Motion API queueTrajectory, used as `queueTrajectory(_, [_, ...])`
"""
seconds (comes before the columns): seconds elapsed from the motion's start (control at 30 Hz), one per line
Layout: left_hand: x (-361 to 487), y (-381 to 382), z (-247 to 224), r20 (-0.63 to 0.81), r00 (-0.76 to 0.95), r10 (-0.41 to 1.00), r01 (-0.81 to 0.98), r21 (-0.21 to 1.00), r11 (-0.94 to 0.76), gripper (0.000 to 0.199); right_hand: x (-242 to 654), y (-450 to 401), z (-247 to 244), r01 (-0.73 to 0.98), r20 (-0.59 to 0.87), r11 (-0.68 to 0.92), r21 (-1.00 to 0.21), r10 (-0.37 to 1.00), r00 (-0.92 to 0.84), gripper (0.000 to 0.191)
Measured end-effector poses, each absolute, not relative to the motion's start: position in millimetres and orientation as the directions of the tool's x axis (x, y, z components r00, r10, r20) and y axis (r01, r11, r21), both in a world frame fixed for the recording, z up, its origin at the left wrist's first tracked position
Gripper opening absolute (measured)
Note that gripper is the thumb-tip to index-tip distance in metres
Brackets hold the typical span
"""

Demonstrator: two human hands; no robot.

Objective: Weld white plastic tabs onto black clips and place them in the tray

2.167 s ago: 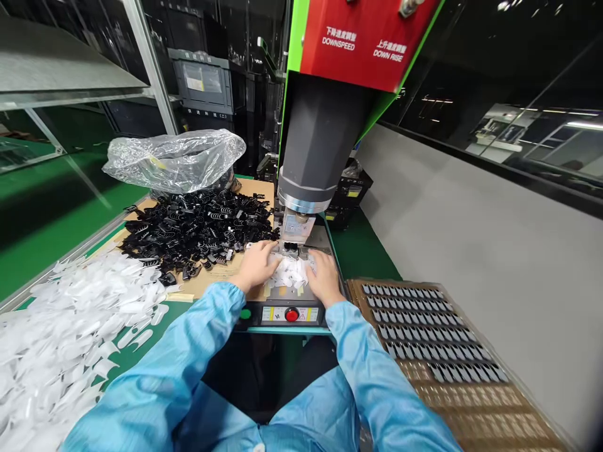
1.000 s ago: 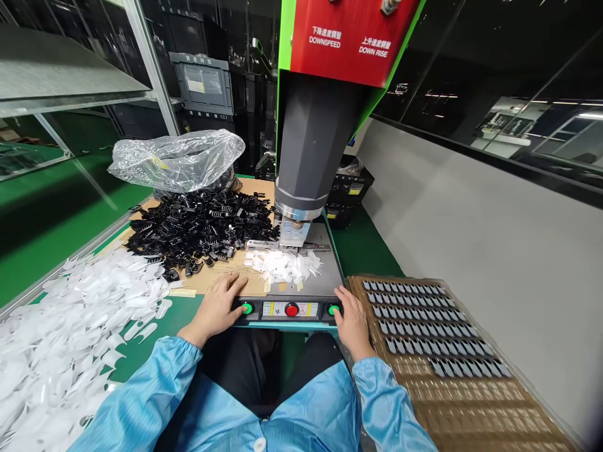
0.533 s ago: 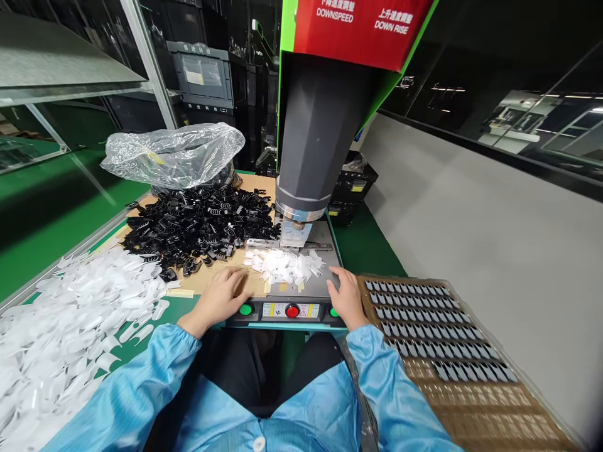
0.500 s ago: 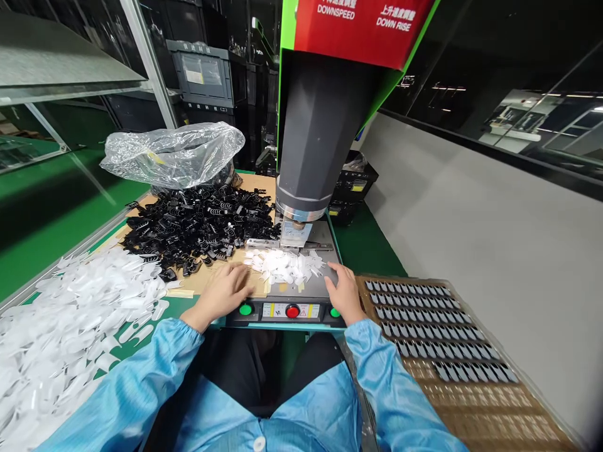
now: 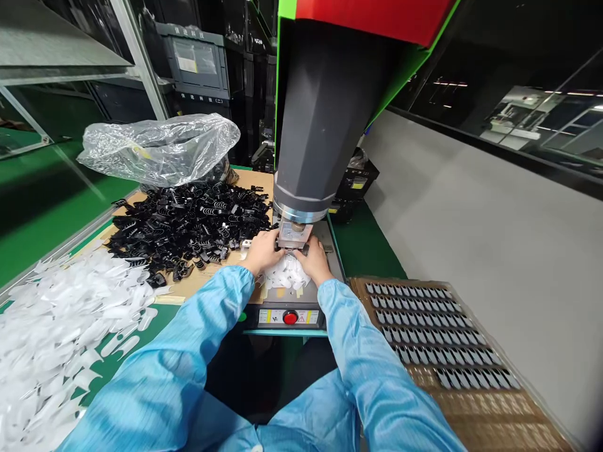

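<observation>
Both of my hands are at the fixture right under the metal tip (image 5: 295,233) of a press with a dark, faceted head (image 5: 311,125). My left hand (image 5: 264,252) reaches in from the left with its fingers closed at the fixture. From the right comes my right hand (image 5: 315,260), thumb and finger pinched together. Between the fingertips shows a small black plastic part (image 5: 293,249), mostly covered by fingers and tip. Just in front of it lies a small heap of white plastic pieces (image 5: 286,273), partly behind my right hand.
A pile of black plastic parts (image 5: 188,226) and a clear plastic bag (image 5: 162,147) lie left. White pieces (image 5: 61,326) spread nearer. A red button (image 5: 290,317) sits on the front panel. On the right, a brown tray (image 5: 494,408) holds rows of finished-looking grey-black parts (image 5: 433,320).
Both my hands have moved forward and inward from beside the front panel's green buttons to the fixture under the press tip. The view has shifted slightly.
</observation>
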State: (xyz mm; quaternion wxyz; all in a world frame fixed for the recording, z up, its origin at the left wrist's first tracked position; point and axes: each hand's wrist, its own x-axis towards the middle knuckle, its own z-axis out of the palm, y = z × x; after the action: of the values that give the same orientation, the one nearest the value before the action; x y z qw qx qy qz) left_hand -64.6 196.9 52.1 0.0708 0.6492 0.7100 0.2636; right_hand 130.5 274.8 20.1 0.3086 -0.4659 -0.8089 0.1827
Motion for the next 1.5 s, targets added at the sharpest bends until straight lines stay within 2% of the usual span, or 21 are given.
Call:
queueTrajectory(0.17, [-62,205,49,0.204,-0.203,0.958,0.859,0.507,0.074,0.057,122,279,18,0.678,0.311,0.504,-0.535,0.864,-0.396,0.055])
queueTrajectory(0.27, [-65,213,50,0.166,-0.208,0.964,0.809,0.583,0.074,0.051,114,283,23,0.694,0.291,0.464,-0.55,0.886,-0.362,0.045])
queueTrajectory(0.4, [-70,216,50,0.202,-0.103,0.974,0.66,0.747,-0.085,0.034,109,285,32,0.559,0.244,0.387,-0.734,0.917,-0.314,0.035])
queueTrajectory(0.5, [-67,192,43,0.229,-0.166,0.959,0.543,0.833,-0.104,0.034,120,266,29,0.344,0.206,0.294,-0.892,0.941,-0.269,0.031])
queueTrajectory(0.57, [-59,162,34,0.181,-0.252,0.951,0.409,0.91,-0.065,0.043,132,238,22,0.19,0.183,0.23,-0.955,0.955,-0.233,0.034])
queueTrajectory(0.67, [-38,105,21,0.048,-0.263,0.964,0.062,0.998,-0.033,0.057,150,181,8,-0.007,0.154,0.157,-0.988,0.958,-0.244,0.037])
queueTrajectory(0.73, [-20,69,15,-0.012,-0.247,0.969,-0.141,0.99,-0.024,0.059,158,142,3,-0.105,0.145,0.119,-0.987,0.947,-0.286,0.037])
queueTrajectory(0.83, [5,30,10,-0.049,-0.229,0.972,-0.303,0.953,-0.023,0.055,165,97,3,-0.159,0.143,0.095,-0.983,0.936,-0.32,0.035])
queueTrajectory(1.1, [29,-5,-1,-0.026,-0.258,0.966,-0.344,0.936,-0.067,0.045,179,55,3,-0.105,0.131,0.1,-0.989,0.926,-0.354,0.035])
queueTrajectory(1.5, [28,-8,-8,-0.033,-0.218,0.975,-0.367,0.929,-0.051,0.045,183,47,0,-0.09,0.121,0.095,-0.991,0.928,-0.352,0.035])
